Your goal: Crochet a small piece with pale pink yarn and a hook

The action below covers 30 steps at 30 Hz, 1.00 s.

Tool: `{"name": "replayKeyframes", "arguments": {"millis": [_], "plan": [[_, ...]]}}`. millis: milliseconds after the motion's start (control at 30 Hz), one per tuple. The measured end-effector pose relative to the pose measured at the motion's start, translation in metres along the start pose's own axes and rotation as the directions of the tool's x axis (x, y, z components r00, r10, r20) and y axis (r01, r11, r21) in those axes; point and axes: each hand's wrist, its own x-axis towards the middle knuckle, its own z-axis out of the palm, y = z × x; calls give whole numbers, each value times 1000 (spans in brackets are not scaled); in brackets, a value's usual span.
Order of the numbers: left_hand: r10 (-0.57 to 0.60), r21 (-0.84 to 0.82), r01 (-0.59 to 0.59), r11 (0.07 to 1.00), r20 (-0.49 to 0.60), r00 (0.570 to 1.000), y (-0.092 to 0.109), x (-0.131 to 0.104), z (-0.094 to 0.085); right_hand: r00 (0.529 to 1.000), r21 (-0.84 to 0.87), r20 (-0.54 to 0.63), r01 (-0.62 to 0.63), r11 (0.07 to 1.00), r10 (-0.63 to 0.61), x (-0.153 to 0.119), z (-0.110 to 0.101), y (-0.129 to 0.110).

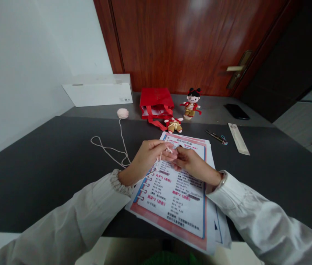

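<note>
My left hand (156,151) is closed in a pinch on a small loop of pale pink yarn (169,149), with a strand draped over its fingers. From there the strand runs back past my left wrist to a yarn ball (122,113) at the back left. My right hand (189,160) meets the left one fingertip to fingertip. Its fingers are closed round a thin, dark-ended tool (180,146) that looks like a crochet hook, mostly hidden. Both hands hover over printed pattern sheets (172,217) with red headings.
Behind the sheets lie a red gift bag (156,97) and a headless doll body (174,125). A finished crocheted doll (192,103) stands beside them. To the right are a phone (237,111), slim tools (216,137) and a white packet (238,138). A white box (98,92) rests at the back left.
</note>
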Motion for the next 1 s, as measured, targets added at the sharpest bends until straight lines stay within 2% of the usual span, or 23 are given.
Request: {"name": "replayKeyframes", "arguments": {"millis": [100, 233, 333, 433, 633, 733, 800, 900, 1000], "plan": [[0, 4, 0, 1000, 12, 1000, 0, 1, -1, 998, 347, -55, 22, 938, -3, 0, -12, -5], [11, 18, -11, 1000, 16, 1000, -1, 1, -1, 990, 571, -126, 16, 821, 68, -4, -20, -19], [22, 38, -23, 999, 9, 1000, -2, 1, -1, 987, 647, -134, 21, 762, 87, -7, -20, -27], [27, 56, -26, 998, -9, 1000, -4, 2, 0, 987, 642, -145, 46, 765, 62, -9, -18, -29], [-4, 69, 7, 998, -35, 999, -5, 3, 0, 992, 530, -129, 64, 845, 6, -9, -13, -23], [1, 71, 2, 997, -42, 999, -4, 3, 0, 995, 432, -104, 44, 901, 1, -8, -14, -19], [18, 104, -14, 994, -40, 999, -2, 3, 1, 987, 324, -159, 21, 946, 33, -7, -14, -16], [61, 257, -58, 965, -2, 998, 1, 0, 2, 972, 192, -223, -27, 981, 71, -7, -13, -13], [161, 484, -169, 859, 58, 985, 0, -2, 2, 983, 188, -176, -18, 982, 51, -8, -10, -12]]}}
